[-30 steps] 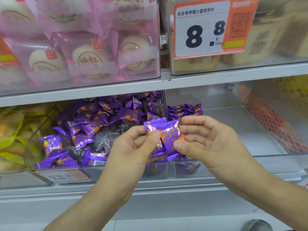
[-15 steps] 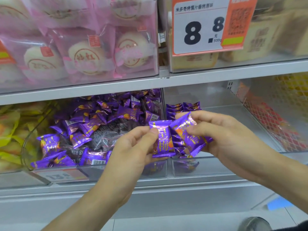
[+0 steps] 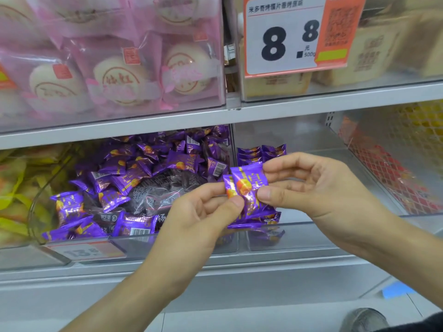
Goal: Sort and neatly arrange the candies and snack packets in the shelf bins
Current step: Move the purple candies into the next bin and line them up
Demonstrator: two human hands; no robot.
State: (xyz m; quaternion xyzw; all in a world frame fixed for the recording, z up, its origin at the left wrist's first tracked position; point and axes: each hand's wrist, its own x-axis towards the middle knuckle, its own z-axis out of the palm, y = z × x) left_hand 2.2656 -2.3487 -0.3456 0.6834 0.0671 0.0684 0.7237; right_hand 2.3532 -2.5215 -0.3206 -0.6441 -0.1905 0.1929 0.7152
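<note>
Two purple candies [image 3: 248, 188] are pinched together between the left hand [image 3: 203, 212] and right hand [image 3: 318, 188], just in front of the clear bin [image 3: 335, 236]. Square their edges first, I'd say, then lay them on the row [image 3: 261, 153] at the bin's left wall.

We read "8.8" in large black digits on the white-and-orange price tag [image 3: 287, 37] clipped to the upper right bin, with "500g" in small print beside it. A lower shelf label [image 3: 84, 252] under the purple candies shows "13", the rest blurred
</note>
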